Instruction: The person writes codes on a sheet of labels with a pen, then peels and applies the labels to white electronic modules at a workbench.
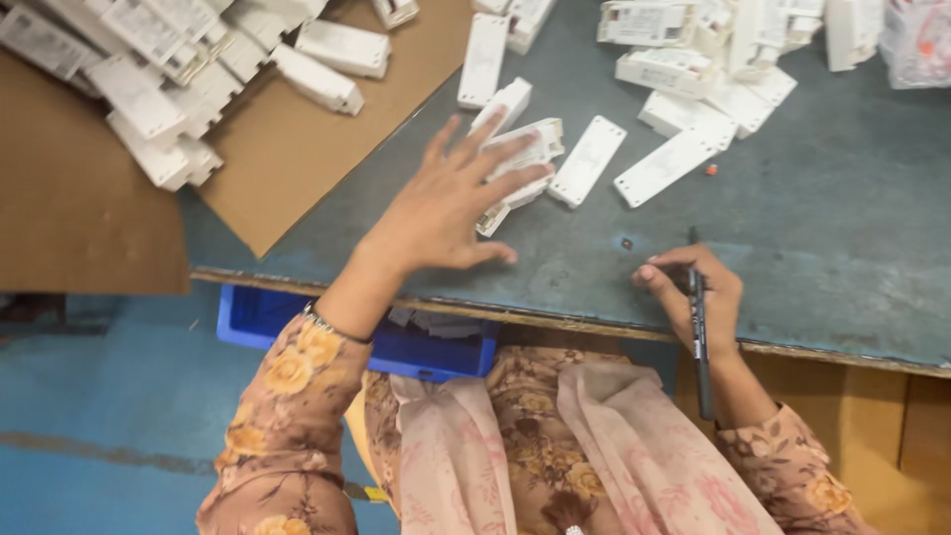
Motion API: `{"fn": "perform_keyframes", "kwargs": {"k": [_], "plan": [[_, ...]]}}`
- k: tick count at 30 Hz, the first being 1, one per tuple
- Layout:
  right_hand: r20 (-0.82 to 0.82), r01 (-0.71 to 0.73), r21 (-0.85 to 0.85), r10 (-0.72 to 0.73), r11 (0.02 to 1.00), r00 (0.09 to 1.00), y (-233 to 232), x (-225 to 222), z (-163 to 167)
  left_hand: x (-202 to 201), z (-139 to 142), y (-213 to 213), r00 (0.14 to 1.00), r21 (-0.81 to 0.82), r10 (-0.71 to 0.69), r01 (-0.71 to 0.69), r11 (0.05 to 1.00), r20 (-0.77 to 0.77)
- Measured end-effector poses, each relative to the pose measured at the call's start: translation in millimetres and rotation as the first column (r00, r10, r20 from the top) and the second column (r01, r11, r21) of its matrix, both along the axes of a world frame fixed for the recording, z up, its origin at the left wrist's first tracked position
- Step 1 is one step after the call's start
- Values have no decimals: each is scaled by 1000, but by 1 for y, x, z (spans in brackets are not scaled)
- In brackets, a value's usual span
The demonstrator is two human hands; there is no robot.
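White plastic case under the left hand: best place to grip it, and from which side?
Probably across the short width of the white plastic case, near its middle, coming from above. It lies flat on the grey table, long and narrow, with its long sides mostly free. The left hand already hovers spread over it. The right hand holds a black pen.

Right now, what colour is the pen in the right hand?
Black; the pen in the right hand shows best in the head view.
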State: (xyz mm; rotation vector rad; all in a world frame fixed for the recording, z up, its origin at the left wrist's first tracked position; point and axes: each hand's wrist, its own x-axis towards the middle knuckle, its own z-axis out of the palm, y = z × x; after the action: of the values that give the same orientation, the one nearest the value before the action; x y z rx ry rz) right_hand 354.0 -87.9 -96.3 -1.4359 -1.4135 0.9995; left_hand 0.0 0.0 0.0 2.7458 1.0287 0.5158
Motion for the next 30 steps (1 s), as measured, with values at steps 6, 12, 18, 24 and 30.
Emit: {"fn": "perform_keyframes", "kwargs": {"k": [6,12,18,24,30], "plan": [[438,-355,419,157,836,885,34,-28,57,-41,-20,-44,965,-114,252,-244,963,68],[709,-627,417,196,658,678,104,-46,81,-45,-43,-56,923,19,386,-386,922,8],[826,-742,257,258,620,502,142,-44,67,-23,-54,-88,921,210,353,-383,900,165],[731,-731,216,389,647,560,129,-44,62,-25,-37,-82,879,-48,437,-436,899,193],[731,-770,283,391,572,559,61,-56,65,-8,-25,-59,810,-87,483,-484,871,331]]}}
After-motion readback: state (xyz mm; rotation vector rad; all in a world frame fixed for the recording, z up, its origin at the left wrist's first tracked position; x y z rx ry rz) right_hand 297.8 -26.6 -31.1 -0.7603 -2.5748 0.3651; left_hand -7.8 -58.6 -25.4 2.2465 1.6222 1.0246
